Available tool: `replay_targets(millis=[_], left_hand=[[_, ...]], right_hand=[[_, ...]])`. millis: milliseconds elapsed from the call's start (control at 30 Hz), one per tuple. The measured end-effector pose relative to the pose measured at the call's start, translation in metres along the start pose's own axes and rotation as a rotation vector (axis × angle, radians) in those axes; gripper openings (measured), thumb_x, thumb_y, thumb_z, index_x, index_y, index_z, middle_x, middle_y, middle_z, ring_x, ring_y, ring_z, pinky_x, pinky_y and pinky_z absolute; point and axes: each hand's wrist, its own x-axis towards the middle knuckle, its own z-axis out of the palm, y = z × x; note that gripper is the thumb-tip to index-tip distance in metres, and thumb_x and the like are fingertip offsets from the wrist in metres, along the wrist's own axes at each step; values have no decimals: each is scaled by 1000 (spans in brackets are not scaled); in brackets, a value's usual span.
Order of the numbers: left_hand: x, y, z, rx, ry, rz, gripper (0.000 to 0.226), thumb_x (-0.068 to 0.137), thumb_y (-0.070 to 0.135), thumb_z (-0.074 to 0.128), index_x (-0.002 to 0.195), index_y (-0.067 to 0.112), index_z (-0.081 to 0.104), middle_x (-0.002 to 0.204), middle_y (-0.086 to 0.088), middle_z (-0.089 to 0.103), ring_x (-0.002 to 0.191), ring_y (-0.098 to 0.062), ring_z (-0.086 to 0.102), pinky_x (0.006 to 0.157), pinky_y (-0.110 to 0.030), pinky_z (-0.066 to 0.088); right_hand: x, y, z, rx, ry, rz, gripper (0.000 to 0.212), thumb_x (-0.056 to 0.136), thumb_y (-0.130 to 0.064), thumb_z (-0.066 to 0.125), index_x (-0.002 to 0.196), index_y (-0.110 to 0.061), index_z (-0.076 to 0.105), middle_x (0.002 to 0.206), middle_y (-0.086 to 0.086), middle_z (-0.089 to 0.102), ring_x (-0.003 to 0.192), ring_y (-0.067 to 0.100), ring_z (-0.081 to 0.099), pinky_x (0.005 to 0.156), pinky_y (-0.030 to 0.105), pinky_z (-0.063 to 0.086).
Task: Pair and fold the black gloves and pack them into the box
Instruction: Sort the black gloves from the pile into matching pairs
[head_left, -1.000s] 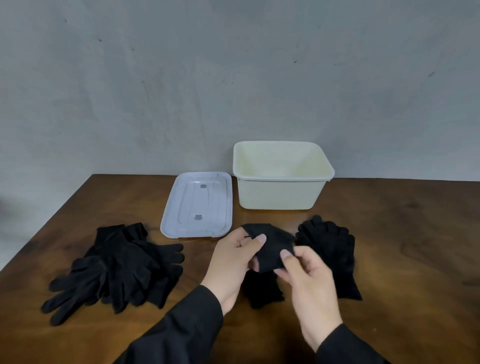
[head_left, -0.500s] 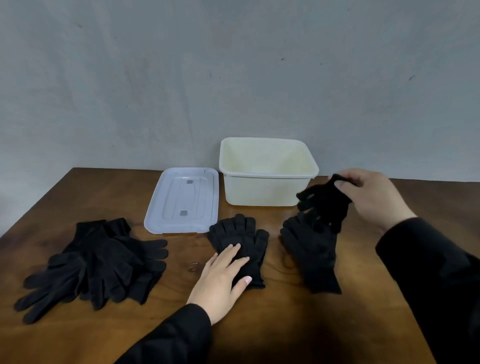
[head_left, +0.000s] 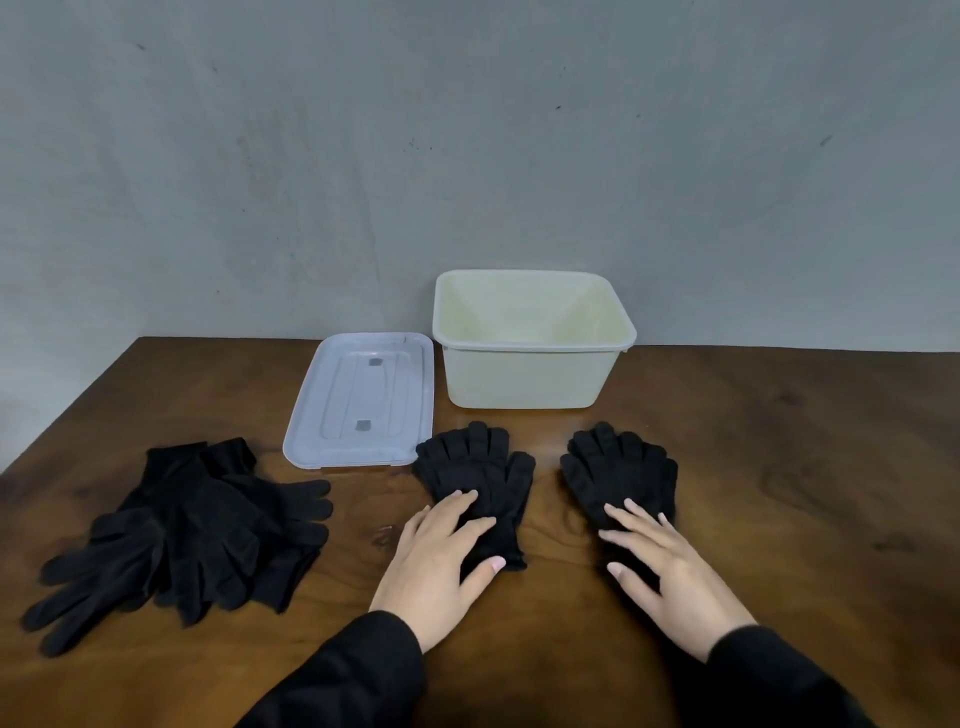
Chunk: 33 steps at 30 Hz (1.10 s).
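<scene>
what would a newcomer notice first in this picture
Two bare hands pressed flat on black gloves at the table's near middle: the left hand on one glove, the right hand on another. Behind them stands an open cream box, its lid beside it, and a glove heap lies left.

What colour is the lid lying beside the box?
Pale lavender-grey lid, seen in the head view.

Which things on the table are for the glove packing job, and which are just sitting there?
For the job:
- left glove, flat under the left hand
- right glove, flat under the right hand
- glove pile, waiting
- box, open, no gloves showing inside

Just sitting there:
- lid, off, beside the box
- table
</scene>
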Motion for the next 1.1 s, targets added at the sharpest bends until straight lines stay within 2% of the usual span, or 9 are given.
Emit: replay_targets(millis=[133, 233, 333, 433, 500, 633, 800, 900, 1100], left_hand=[[2, -1, 1, 27, -8, 5, 55, 97, 65, 27, 144, 39, 40, 160, 17, 16, 143, 7, -7, 120, -30, -1], [3, 3, -1, -17, -13, 12, 57, 97, 65, 25, 145, 37, 39, 160, 17, 14, 145, 4, -5, 121, -34, 2], [-2, 0, -6, -170, 84, -52, 52, 99, 60, 30, 143, 36, 43, 156, 21, 22, 143, 4, 6, 119, -29, 9], [-9, -18, -16, -212, 243, -171, 41, 100, 50, 37, 134, 33, 54, 144, 19, 41, 131, 3, 27, 113, -25, 21], [-11, -37, -28, -131, 352, -216, 37, 101, 43, 39, 127, 28, 60, 135, 13, 52, 126, -4, 40, 106, -25, 26], [-17, -78, -77, 4, 521, -368, 27, 99, 31, 50, 121, 21, 63, 124, 5, 60, 113, -16, 52, 96, -33, 38], [-43, -120, -110, 388, 271, -624, 45, 94, 49, 51, 133, 28, 55, 138, 4, 51, 126, -20, 43, 102, -41, 32], [-54, -137, -104, 399, 124, -695, 52, 96, 45, 50, 143, 24, 46, 147, 3, 43, 132, -21, 38, 107, -39, 32], [-58, -152, -100, 205, 279, -695, 37, 95, 19, 57, 132, 12, 59, 129, 0, 56, 114, -20, 53, 95, -33, 48]], right_hand=[[0, -2, 3, -5, -57, 11, 66, 94, -65, 31, 152, -34, 31, 158, -30, 10, 146, -10, -7, 125, 35, 6], [-1, 2, 5, -27, -42, 22, 71, 93, -74, 24, 150, -34, 35, 160, -26, 12, 148, -6, -6, 125, 40, 6], [3, -19, 5, -88, 157, -28, 63, 95, -67, 28, 143, -30, 48, 157, -19, 30, 150, 0, 9, 124, 43, 7], [14, -67, 12, 21, 258, -134, 47, 98, -54, 35, 133, -32, 57, 147, -23, 40, 144, -9, 19, 122, 24, 11], [22, -95, 26, 77, 208, -191, 44, 98, -56, 35, 133, -38, 54, 147, -28, 36, 142, -15, 14, 119, 15, 10], [37, -115, 67, 65, 26, -161, 64, 94, -67, 20, 147, -37, 40, 157, -27, 21, 144, -13, 2, 123, 30, 14], [43, -113, 85, -11, -8, -152, 68, 94, -67, 15, 148, -34, 39, 158, -26, 17, 146, -10, -2, 122, 30, 10], [42, -113, 85, 4, 5, -155, 65, 95, -66, 19, 146, -33, 43, 157, -25, 22, 146, -9, 3, 122, 32, 15], [43, -113, 85, 32, 25, -158, 63, 96, -64, 22, 144, -32, 47, 156, -25, 27, 146, -9, 7, 120, 32, 18]])
